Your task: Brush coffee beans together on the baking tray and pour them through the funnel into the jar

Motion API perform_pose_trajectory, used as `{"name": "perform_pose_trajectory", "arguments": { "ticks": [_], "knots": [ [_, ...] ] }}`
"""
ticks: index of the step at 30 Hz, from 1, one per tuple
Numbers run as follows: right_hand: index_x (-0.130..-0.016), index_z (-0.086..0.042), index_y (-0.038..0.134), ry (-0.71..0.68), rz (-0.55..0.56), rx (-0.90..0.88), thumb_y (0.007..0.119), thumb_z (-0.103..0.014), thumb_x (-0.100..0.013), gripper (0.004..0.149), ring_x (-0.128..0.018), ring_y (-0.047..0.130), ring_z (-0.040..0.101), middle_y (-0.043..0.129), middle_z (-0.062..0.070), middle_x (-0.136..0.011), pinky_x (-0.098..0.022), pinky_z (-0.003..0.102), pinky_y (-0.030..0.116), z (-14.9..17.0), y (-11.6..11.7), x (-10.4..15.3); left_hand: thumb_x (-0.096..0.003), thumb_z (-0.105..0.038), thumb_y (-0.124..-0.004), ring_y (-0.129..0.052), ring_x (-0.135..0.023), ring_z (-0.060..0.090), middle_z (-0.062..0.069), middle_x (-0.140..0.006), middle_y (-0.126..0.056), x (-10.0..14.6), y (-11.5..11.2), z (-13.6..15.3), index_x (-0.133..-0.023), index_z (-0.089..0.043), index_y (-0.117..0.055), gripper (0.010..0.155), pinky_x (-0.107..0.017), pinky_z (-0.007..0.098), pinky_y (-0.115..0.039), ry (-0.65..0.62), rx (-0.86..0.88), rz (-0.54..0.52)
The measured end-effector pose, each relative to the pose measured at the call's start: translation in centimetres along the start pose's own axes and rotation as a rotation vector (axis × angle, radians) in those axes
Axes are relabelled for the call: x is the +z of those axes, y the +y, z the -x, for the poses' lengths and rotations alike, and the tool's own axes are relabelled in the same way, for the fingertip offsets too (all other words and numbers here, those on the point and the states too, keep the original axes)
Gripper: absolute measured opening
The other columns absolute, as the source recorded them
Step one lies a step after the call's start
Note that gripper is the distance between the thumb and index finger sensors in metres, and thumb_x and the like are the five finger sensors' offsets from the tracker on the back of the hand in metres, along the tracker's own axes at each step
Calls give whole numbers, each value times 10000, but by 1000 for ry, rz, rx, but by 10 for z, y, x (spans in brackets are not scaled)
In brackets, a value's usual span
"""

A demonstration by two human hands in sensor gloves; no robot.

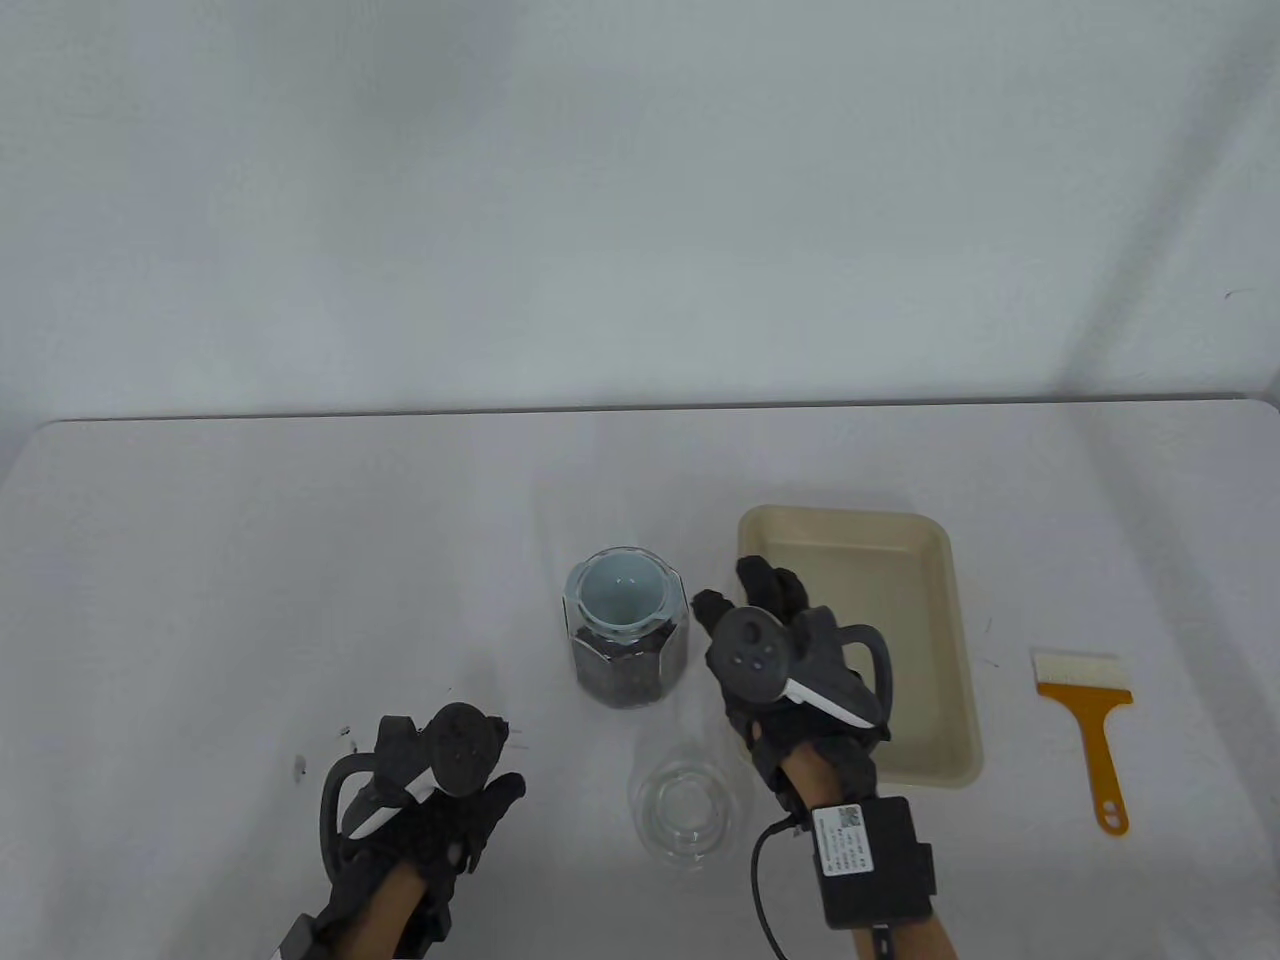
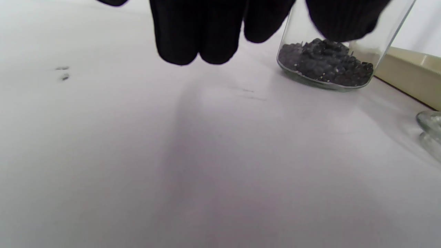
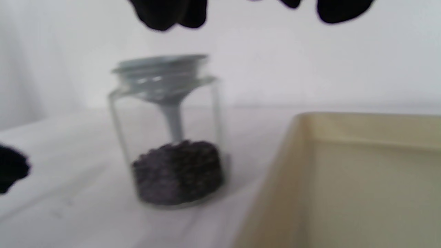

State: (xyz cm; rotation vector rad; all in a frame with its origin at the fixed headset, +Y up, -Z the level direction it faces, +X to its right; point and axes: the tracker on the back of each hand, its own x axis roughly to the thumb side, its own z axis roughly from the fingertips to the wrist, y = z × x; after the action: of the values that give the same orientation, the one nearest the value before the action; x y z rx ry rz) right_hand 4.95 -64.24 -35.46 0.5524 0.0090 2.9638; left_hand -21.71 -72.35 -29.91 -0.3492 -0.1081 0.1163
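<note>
A glass jar (image 1: 627,640) stands mid-table with a pale blue funnel (image 1: 620,592) in its mouth and dark coffee beans (image 3: 177,172) filling its lower part. To its right lies the cream baking tray (image 1: 960,640), its floor bare. My right hand (image 1: 738,595) hovers over the tray's left edge beside the jar, fingers straight and holding nothing. My left hand (image 1: 470,750) rests near the front left, fingers (image 2: 196,34) hanging loose and empty. The brush (image 1: 1085,720), with white bristles and an orange handle, lies right of the tray.
A clear glass lid (image 1: 685,810) lies in front of the jar, between my hands. A few dark specks (image 1: 345,732) dot the table left of my left hand. The table's far edge meets a white wall.
</note>
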Motion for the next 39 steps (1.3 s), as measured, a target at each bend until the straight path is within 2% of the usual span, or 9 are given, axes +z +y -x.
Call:
{"name": "perform_pose_trajectory", "arguments": {
  "ticks": [5, 9, 12, 22, 24, 28, 31, 34, 39],
  "knots": [
    [-1048, -274, 451, -46, -88, 83, 664, -343, -501, 591, -983, 311, 551, 204, 275, -1108, -623, 689, 540, -34, 11, -32, -450, -618, -644, -774, -1007, 321, 53, -1089, -690, -1, 0, 0, -1077, -301, -521, 713, -748, 697, -450, -7, 1, 4],
    [-1048, -257, 469, -22, -159, 144, 632, -377, -503, 581, -981, 292, 553, 186, 282, -1105, -623, 690, 538, -39, 17, -49, -450, -618, -644, -776, -1006, 318, 53, -1087, -693, 0, 0, -2, -1077, -300, -524, 713, -748, 696, -450, -20, -3, 2],
    [-1012, -237, 559, 0, -221, 143, 609, -394, -501, 537, -979, 277, 554, 185, 285, -1105, -626, 685, 537, -37, 19, -55, -450, -618, -645, -777, -1005, 319, 53, -1087, -695, 0, 1, -3, -1076, -301, -525, 711, -748, 697, -451, -26, 2, -4],
    [-926, -190, 671, -50, -105, 128, 686, -350, -478, 476, -971, 411, 535, 308, 286, -1097, -603, 663, 607, -40, 13, -51, -450, -615, -646, -781, -1002, 320, 53, -1084, -700, -1, 1, -3, -1074, -300, -535, 707, -748, 695, -454, -34, 5, -14],
    [-888, -190, 718, -65, -20, 109, 681, -318, -478, 431, -960, 485, 524, 382, 279, -1090, -586, 651, 645, -40, 8, -50, -451, -615, -645, -780, -1002, 320, 54, -1084, -699, -1, 1, -3, -1074, -300, -535, 707, -749, 695, -453, -33, 5, -13],
    [-880, -181, 730, -68, 18, 75, 698, -316, -476, 427, -948, 552, 513, 434, 279, -1082, -577, 647, 664, -39, 2, -47, -451, -616, -645, -782, -1002, 318, 55, -1083, -701, -1, 1, -3, -1074, -300, -534, 707, -748, 694, -457, -33, 5, -14],
    [-871, -177, 736, -73, 116, 37, 700, -322, -473, 425, -915, 659, 488, 517, 268, -1064, -562, 635, 695, -35, -3, -42, -451, -616, -645, -782, -1002, 319, 53, -1084, -699, -1, 1, -3, -1074, -301, -534, 707, -748, 693, -457, -34, 1, -13],
    [-868, -162, 727, -56, 205, 5, 691, -320, -475, 425, -901, 695, 467, 503, 272, -1064, -569, 632, 688, -27, -12, -34, -451, -615, -646, -780, -1002, 319, 56, -1083, -699, -1, 1, -3, -1074, -300, -535, 707, -748, 695, -456, -37, 1, -13],
    [-860, -136, 727, 57, 338, -81, 687, -325, -473, 432, -859, 783, 436, 544, 265, -1048, -564, 630, 693, 10, -30, -10, -450, -616, -646, -781, -1002, 319, 53, -1084, -699, 1, 3, -7, -1074, -301, -533, 708, -748, 694, -457, -53, -6, -28]
  ]
}}
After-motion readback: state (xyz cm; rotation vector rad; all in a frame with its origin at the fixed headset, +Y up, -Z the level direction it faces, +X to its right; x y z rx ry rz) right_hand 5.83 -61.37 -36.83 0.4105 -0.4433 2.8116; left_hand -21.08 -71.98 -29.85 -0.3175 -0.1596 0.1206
